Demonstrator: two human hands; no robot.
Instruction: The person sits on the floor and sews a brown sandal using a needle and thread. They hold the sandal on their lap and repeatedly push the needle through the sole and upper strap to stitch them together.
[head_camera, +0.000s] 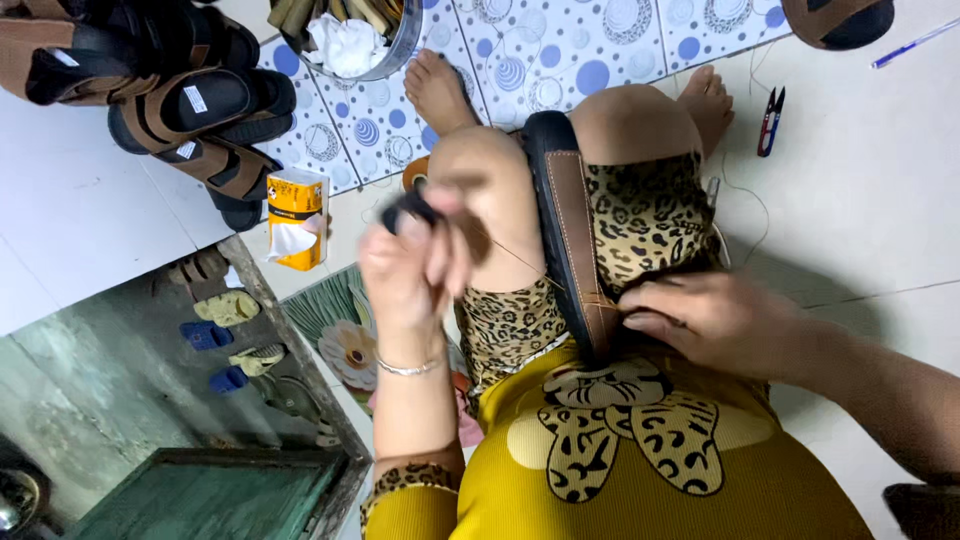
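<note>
White floor tiles (880, 190) are seen throughout, with a dotted blue-and-white mat (560, 50) laid at 12 o'clock. Legs in leopard-print shorts are stretched out from centre toward 12. A sandal (565, 230), black sole with brown stitched strap, is clamped upright between the knees, dead centre. At 10 o'clock a pile of sandals (170, 100) is stacked. A metal basin (395, 45) with strap pieces and white cloth is set at 12. A yellow tissue pack (297, 218) is stood at 9–10 o'clock, near the raised hand.

The right hand (715, 320) is pressed flat on the heel end of the sandal at 3 o'clock, fingers curled against it. The left hand (410, 265) is raised at 9 o'clock, fingers pinched on a small dark tool (412, 208); blurred, so the kind cannot be told. A thread (520, 262) is pulled taut from it to the sandal. Thread snips (770, 120) are laid at 1–2 o'clock, a blue pen (915, 43) beyond.
</note>
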